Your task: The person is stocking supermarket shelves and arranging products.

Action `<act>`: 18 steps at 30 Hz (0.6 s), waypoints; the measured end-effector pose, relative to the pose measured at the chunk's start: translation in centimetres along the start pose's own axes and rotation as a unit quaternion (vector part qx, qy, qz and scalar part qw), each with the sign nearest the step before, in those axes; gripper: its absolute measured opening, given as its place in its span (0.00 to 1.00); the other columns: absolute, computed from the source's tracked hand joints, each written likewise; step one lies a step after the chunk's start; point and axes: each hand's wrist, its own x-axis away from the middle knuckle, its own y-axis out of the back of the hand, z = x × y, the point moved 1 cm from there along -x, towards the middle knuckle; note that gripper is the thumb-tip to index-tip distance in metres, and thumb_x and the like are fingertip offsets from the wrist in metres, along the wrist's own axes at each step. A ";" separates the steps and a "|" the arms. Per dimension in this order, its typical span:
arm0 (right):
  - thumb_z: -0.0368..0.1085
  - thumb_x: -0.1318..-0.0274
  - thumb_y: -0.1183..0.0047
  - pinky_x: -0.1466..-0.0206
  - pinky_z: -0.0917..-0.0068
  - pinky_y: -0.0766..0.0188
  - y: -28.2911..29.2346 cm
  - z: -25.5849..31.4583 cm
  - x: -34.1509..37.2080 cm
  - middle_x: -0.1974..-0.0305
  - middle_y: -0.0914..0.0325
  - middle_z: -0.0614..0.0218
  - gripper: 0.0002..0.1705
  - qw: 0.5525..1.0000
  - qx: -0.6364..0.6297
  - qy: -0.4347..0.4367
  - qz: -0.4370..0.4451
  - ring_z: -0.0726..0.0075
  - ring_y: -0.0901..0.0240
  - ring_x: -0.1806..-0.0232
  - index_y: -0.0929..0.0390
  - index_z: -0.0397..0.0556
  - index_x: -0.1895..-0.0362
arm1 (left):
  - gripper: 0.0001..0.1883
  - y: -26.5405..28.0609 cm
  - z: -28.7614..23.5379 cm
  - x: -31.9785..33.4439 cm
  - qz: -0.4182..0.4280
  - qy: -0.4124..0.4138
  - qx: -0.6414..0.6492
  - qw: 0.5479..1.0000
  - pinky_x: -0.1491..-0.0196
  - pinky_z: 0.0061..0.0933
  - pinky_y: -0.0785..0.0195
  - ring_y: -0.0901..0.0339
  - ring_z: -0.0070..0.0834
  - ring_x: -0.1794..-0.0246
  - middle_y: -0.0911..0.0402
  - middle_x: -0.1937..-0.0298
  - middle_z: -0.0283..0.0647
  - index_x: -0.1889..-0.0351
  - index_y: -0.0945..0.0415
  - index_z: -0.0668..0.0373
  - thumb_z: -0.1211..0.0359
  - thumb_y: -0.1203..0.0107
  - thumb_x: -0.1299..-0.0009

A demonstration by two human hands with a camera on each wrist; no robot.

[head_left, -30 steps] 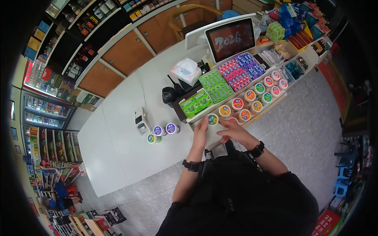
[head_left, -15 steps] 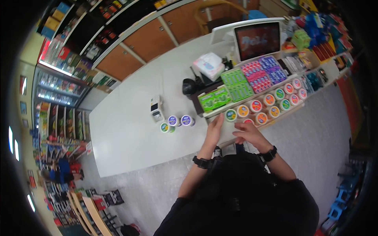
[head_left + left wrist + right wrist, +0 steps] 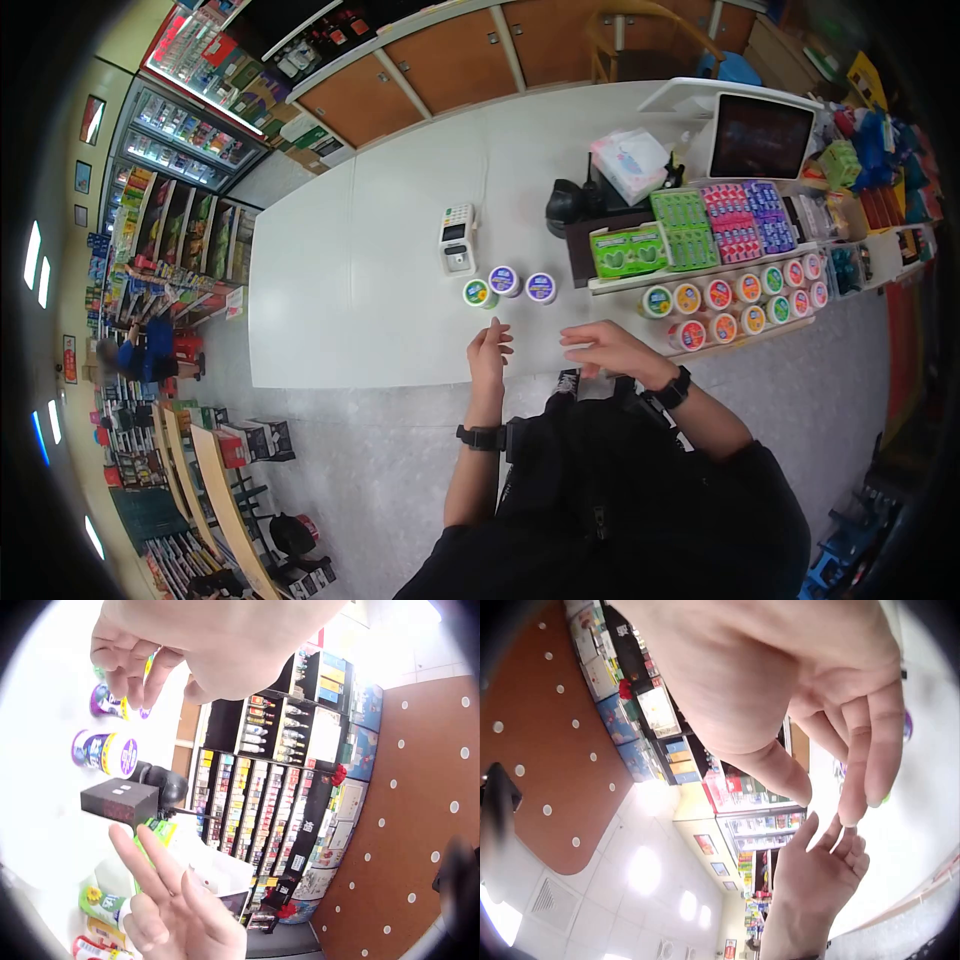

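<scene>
Three lidded tubs stand together on the white counter point(image 3: 330, 300): a green-lidded one point(image 3: 479, 293) at left and two purple-lidded ones point(image 3: 505, 281) beside it. Just in front of the green-lidded tub, the left hand point(image 3: 489, 352) hovers with nothing in it, fingers relaxed. To its right, the right hand point(image 3: 612, 350) is empty too, its fingers loosely extended toward the left. In the left wrist view a purple tub point(image 3: 105, 752) lies beyond the left hand point(image 3: 202, 656). Rows of tubs point(image 3: 719, 293) with coloured lids fill a ledge right of the right hand.
Behind the three tubs is a card terminal point(image 3: 458, 240). Green gum boxes point(image 3: 628, 250), a tissue pack point(image 3: 630, 163) and a dark screen point(image 3: 762, 137) stand on the right. A person in blue point(image 3: 155, 350) is among the shelves at far left.
The head view has turned left. Both hands have moved away from the ledge of tubs toward the three tubs on the counter, and the left hand is farther from the row's end tub.
</scene>
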 end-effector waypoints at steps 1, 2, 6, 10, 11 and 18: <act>0.37 0.42 0.41 0.70 0.80 0.24 -1.0 -0.2 -1.6 0.41 0.28 0.48 0.35 1.000 0.023 -0.005 0.018 0.76 0.22 0.74 0.36 0.33 0.35 | 0.22 0.8 0.3 -0.6 -0.006 0.000 -0.014 1.000 0.70 0.23 0.39 0.27 0.22 0.72 0.22 0.68 0.35 0.59 0.20 0.63 0.52 0.48 0.27; 0.36 0.42 0.41 0.69 0.80 0.24 -2.2 -0.4 -3.0 0.36 0.32 0.46 0.37 0.998 0.046 -0.011 0.034 0.76 0.22 0.73 0.40 0.34 0.32 | 0.22 1.6 0.7 -1.3 -0.009 0.003 -0.019 1.000 0.70 0.23 0.39 0.27 0.22 0.72 0.22 0.68 0.35 0.59 0.20 0.63 0.52 0.48 0.27; 0.37 0.44 0.39 0.67 0.78 0.23 -5.8 -0.4 -7.7 0.31 0.43 0.39 0.47 0.998 0.020 -0.037 0.050 0.74 0.21 0.71 0.52 0.35 0.28 | 0.25 3.2 1.4 -5.0 -0.052 -0.023 -0.028 0.998 0.63 0.29 0.33 0.25 0.28 0.61 0.21 0.56 0.41 0.49 0.25 0.65 0.50 0.47 0.28; 0.35 0.46 0.40 0.64 0.75 0.21 -7.6 -0.8 -10.6 0.28 0.56 0.33 0.55 0.997 -0.013 -0.056 0.046 0.70 0.20 0.70 0.66 0.40 0.25 | 0.33 4.4 1.3 -8.5 -0.041 -0.073 -0.060 0.995 0.48 0.38 0.32 0.28 0.37 0.44 0.24 0.44 0.46 0.37 0.33 0.66 0.49 0.47 0.29; 0.34 0.46 0.40 0.63 0.74 0.21 -7.8 -0.8 -11.1 0.27 0.60 0.32 0.57 0.997 -0.028 -0.058 0.031 0.68 0.20 0.70 0.69 0.42 0.24 | 0.33 4.3 1.2 -9.5 -0.039 -0.069 -0.062 0.995 0.48 0.38 0.32 0.28 0.37 0.44 0.24 0.44 0.46 0.37 0.33 0.66 0.49 0.47 0.29; 0.28 0.46 0.50 0.54 0.69 0.21 -7.7 -1.3 -14.0 0.25 0.60 0.42 0.52 0.991 -0.107 -0.084 0.005 0.64 0.19 0.60 0.69 0.48 0.23 | 0.37 3.8 -1.3 -10.0 0.093 -0.025 -0.046 0.994 0.37 0.40 0.41 0.34 0.40 0.34 0.28 0.37 0.50 0.32 0.36 0.64 0.44 0.51 0.29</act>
